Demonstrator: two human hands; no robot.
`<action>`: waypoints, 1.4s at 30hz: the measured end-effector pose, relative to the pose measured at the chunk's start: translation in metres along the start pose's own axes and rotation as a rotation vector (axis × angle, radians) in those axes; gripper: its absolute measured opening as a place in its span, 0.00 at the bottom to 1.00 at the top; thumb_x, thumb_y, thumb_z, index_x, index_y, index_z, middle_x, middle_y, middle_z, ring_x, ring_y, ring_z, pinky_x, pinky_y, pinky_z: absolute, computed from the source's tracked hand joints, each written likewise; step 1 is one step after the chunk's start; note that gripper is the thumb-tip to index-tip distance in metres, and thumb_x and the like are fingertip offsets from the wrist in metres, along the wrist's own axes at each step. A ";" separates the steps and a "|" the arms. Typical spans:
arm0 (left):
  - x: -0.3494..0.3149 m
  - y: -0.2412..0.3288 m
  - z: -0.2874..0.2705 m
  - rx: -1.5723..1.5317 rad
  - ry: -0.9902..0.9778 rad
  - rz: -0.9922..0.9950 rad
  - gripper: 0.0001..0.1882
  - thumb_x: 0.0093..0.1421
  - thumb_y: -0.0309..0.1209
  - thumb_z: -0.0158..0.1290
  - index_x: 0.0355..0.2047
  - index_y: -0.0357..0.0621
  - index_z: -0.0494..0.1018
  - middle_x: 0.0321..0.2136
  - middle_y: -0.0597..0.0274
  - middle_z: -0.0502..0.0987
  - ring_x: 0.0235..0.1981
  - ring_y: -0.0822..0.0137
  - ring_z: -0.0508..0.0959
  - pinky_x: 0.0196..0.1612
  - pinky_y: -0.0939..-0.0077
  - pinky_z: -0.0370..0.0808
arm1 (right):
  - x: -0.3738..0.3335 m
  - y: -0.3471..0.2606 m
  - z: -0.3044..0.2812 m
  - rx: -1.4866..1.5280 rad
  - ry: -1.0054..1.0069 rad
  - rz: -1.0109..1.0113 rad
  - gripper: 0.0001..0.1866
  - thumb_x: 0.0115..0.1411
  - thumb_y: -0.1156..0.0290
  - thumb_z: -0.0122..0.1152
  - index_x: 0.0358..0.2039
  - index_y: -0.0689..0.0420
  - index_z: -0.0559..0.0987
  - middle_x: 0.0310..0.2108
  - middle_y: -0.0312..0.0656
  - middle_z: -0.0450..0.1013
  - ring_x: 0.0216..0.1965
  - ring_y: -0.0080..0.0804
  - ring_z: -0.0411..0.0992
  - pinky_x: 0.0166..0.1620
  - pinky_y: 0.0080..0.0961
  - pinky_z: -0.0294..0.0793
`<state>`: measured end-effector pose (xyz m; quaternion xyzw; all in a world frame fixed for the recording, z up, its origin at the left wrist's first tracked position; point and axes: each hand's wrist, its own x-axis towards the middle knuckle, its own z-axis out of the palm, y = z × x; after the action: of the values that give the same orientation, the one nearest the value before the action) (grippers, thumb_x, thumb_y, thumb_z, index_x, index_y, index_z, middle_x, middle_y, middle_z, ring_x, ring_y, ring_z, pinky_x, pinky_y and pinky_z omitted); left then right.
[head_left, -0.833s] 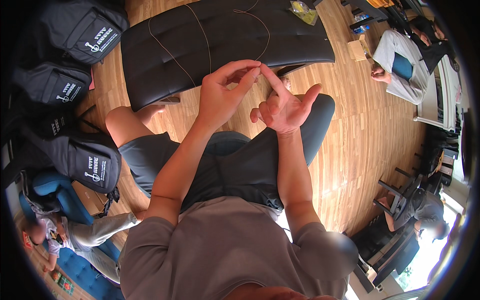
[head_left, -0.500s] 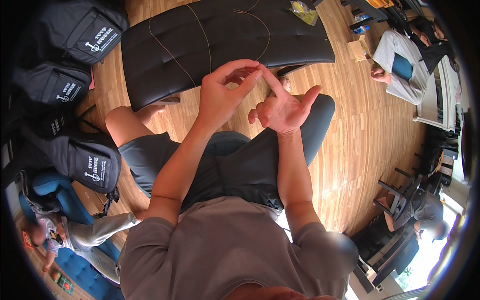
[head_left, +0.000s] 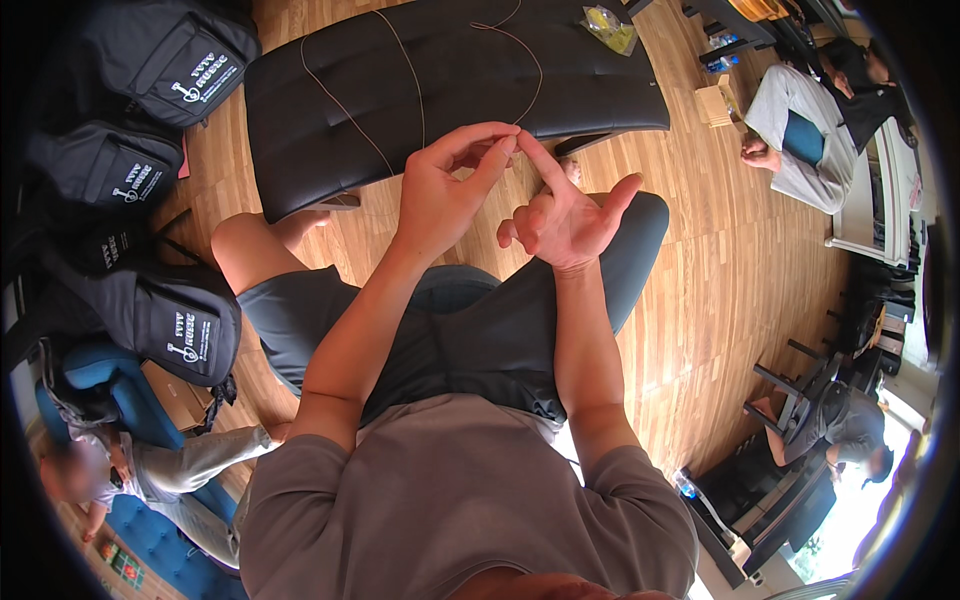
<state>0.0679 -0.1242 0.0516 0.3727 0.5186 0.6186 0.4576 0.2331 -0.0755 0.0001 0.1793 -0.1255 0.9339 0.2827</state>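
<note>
My left hand (head_left: 447,190) is raised over the near edge of the black padded bench (head_left: 290,130), thumb and fingertips pinched together. A thin brown cord (head_left: 541,72) curves across the bench top and runs down to these fingertips; its end is too small to make out. My right hand (head_left: 568,220) is palm up beside it, with the index finger stretched until its tip meets the left fingertips. The right thumb points outward and the other fingers are partly curled. Two more thin cords (head_left: 338,100) lie across the bench on the left.
A small clear bag with yellow contents (head_left: 610,30) lies at the bench's far right. Black backpacks (head_left: 165,325) line the left side. One person sits on a blue sofa (head_left: 150,530) at lower left; others sit at right. An open cardboard box (head_left: 716,102) stands on the wooden floor.
Both hands stay nearly in place, with the left thumb and the right index fingertip shifting very slightly. The cords lie as before.
</note>
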 end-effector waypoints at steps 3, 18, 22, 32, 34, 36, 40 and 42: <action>0.000 0.000 0.000 0.005 0.000 0.004 0.13 0.65 0.25 0.59 0.48 0.35 0.80 0.43 0.58 0.83 0.41 0.71 0.82 0.48 0.77 0.78 | 0.000 0.000 0.000 0.004 0.004 -0.001 0.77 0.44 0.10 0.39 0.74 0.60 0.29 0.52 0.66 0.75 0.44 0.58 0.79 0.60 0.55 0.67; 0.001 0.001 -0.002 0.109 -0.023 0.068 0.14 0.61 0.25 0.64 0.48 0.38 0.81 0.40 0.62 0.84 0.39 0.74 0.82 0.43 0.80 0.77 | -0.003 -0.003 0.000 -0.126 0.061 0.027 0.73 0.50 0.13 0.40 0.74 0.59 0.29 0.49 0.58 0.79 0.38 0.50 0.79 0.54 0.56 0.65; 0.001 0.001 -0.002 0.089 -0.002 0.039 0.13 0.63 0.27 0.62 0.48 0.37 0.81 0.41 0.61 0.84 0.39 0.73 0.82 0.45 0.79 0.78 | 0.000 0.000 -0.001 -0.051 0.033 0.012 0.76 0.45 0.11 0.39 0.74 0.60 0.30 0.50 0.64 0.76 0.42 0.55 0.79 0.57 0.54 0.67; -0.001 0.000 -0.001 0.080 0.010 0.037 0.13 0.63 0.28 0.62 0.47 0.38 0.81 0.41 0.62 0.84 0.39 0.73 0.82 0.46 0.78 0.78 | -0.002 0.002 -0.002 -0.035 0.028 -0.002 0.77 0.43 0.09 0.38 0.74 0.60 0.30 0.50 0.67 0.75 0.43 0.57 0.79 0.58 0.54 0.68; 0.000 0.002 -0.001 0.104 0.003 0.050 0.13 0.63 0.28 0.63 0.47 0.38 0.81 0.40 0.63 0.84 0.39 0.74 0.82 0.45 0.79 0.78 | -0.001 0.002 -0.002 -0.040 0.033 -0.006 0.77 0.43 0.09 0.37 0.74 0.60 0.30 0.50 0.68 0.75 0.42 0.57 0.79 0.58 0.54 0.68; 0.000 0.001 -0.002 0.120 -0.004 0.062 0.13 0.62 0.28 0.63 0.47 0.38 0.81 0.40 0.63 0.84 0.38 0.75 0.82 0.44 0.79 0.78 | -0.001 0.002 -0.002 -0.044 0.041 -0.008 0.77 0.43 0.09 0.37 0.74 0.60 0.30 0.50 0.68 0.75 0.42 0.57 0.79 0.58 0.55 0.68; -0.001 0.003 -0.001 0.114 0.007 0.038 0.13 0.63 0.28 0.62 0.47 0.38 0.81 0.40 0.63 0.84 0.38 0.74 0.82 0.44 0.79 0.78 | -0.001 0.002 0.000 -0.038 0.054 -0.010 0.77 0.43 0.09 0.37 0.74 0.60 0.30 0.50 0.68 0.75 0.42 0.56 0.79 0.58 0.55 0.68; 0.000 0.001 -0.002 0.113 0.008 0.039 0.13 0.63 0.28 0.62 0.47 0.38 0.81 0.40 0.63 0.84 0.38 0.74 0.82 0.44 0.79 0.78 | -0.001 0.003 0.000 -0.033 0.054 -0.012 0.77 0.43 0.09 0.37 0.74 0.60 0.30 0.49 0.68 0.75 0.41 0.56 0.79 0.57 0.55 0.68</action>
<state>0.0659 -0.1253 0.0524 0.4056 0.5469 0.5988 0.4217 0.2321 -0.0779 -0.0008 0.1498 -0.1322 0.9346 0.2944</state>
